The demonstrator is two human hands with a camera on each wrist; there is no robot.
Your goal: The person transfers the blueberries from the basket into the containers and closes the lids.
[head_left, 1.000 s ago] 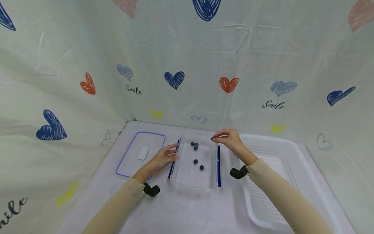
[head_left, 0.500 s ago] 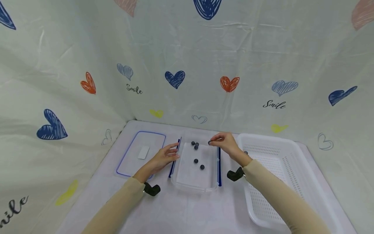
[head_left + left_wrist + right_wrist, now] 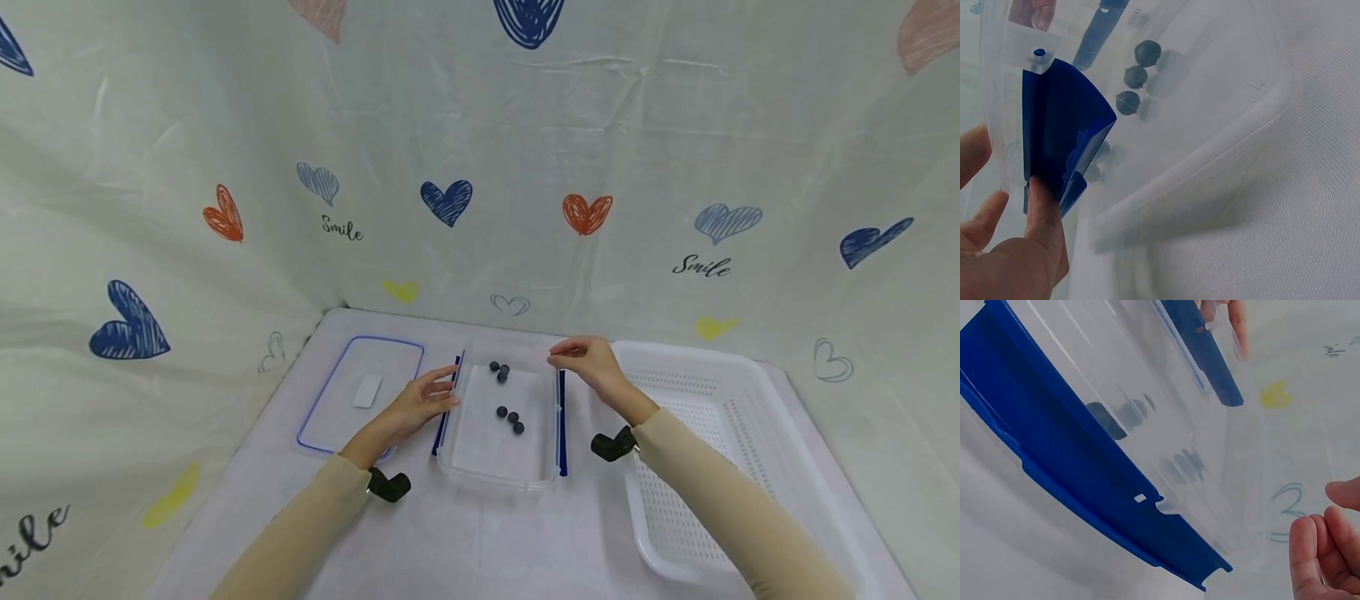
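Note:
A clear plastic box (image 3: pixel 491 475) with blue side flaps (image 3: pixel 1063 125) stands on the table. Several dark round berries (image 3: pixel 513 417), which look like blueberries, lie on its floor in two loose clusters. My left hand (image 3: pixel 420 406) touches the box's left side with nearly straight fingers; the left wrist view shows one digit against the blue flap. Above the box's far right corner hovers my right hand (image 3: pixel 588 362), with nothing visible in it. In the right wrist view its thumb and fingers (image 3: pixel 1304 550) stand a little apart, off the box.
To the left lies a clear lid (image 3: pixel 322 417) with a blue seal, a white rectangle (image 3: pixel 367 391) on it. A white perforated basket (image 3: pixel 645 533) stands on the right, partly behind my right forearm. A curtain printed with hearts (image 3: pixel 487 125) closes off the back.
The berry that my right hand pinched has been let go, and one more berry lies in the nearer cluster. My right hand has drawn back slightly rightward. My left hand stays put.

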